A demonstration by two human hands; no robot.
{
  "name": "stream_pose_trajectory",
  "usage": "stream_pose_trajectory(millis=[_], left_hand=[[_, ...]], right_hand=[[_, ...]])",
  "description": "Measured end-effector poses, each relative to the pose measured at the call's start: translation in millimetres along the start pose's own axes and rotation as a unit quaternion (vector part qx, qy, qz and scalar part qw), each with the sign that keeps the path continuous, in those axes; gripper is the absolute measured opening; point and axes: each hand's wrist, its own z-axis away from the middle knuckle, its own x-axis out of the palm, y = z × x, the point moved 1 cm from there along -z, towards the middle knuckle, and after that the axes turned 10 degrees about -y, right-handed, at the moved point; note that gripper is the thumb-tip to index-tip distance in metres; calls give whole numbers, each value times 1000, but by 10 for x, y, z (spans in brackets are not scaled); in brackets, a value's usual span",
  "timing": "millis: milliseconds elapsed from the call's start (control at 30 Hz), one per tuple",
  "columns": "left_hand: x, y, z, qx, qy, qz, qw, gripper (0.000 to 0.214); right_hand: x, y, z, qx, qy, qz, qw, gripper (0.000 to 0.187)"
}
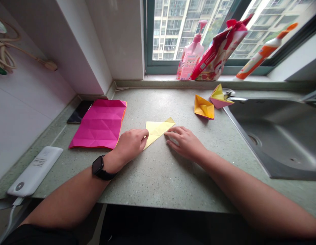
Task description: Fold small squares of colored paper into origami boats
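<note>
A folded yellow paper (157, 130) lies flat on the speckled counter (158, 173) between my hands. My left hand (130, 144), with a black watch on its wrist, is curled and presses the paper's left corner with its fingertips. My right hand (185, 142) lies flat with fingers stretched out, touching the paper's right edge. Two finished paper boats, one orange-yellow (204, 107) and one pink and yellow (219, 96), sit further back to the right.
A creased pink paper stack (100, 124) lies to the left, with a dark phone (79, 112) behind it. A white power bank (35, 171) rests at the counter's left front edge. A steel sink (277, 134) fills the right. Bottles and a red pouch (217, 51) stand on the windowsill.
</note>
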Motion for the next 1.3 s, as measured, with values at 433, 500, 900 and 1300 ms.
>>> stream_pose_trajectory(millis=[433,500,900,1300], left_hand=[[149,-27,-54,135,1,77,988,17],[151,-42,-62,133,10,67,989,13],[187,34,-88,179,-5,106,978,11],[262,91,-170,143,3,123,982,12]], right_hand=[[120,85,-23,-58,-39,-43,997,58],[127,79,-18,-69,-46,-47,995,60],[11,-27,-25,-137,-16,-129,982,20],[64,-84,-87,-38,-1,-148,988,10]])
